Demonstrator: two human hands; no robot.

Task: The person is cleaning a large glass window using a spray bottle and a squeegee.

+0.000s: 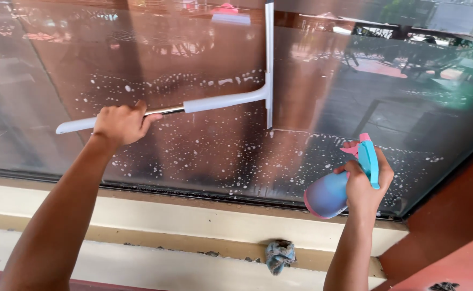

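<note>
My left hand [120, 123] grips the handle of a white squeegee [223, 100]. Its long blade stands upright against the window glass [355, 108], right of the hand. White soapy droplets [204, 145] speckle the pane around and below the blade. My right hand [367, 180] holds a blue-and-pink spray bottle [328, 194] with a teal head and a pink trigger, its nozzle close to the lower right part of the glass.
A crumpled blue-grey rag [279, 255] lies on the cream window ledge [166, 221] below the pane. A dark frame [193, 191] runs along the glass bottom. A reddish-brown wall [452, 215] borders the window on the right.
</note>
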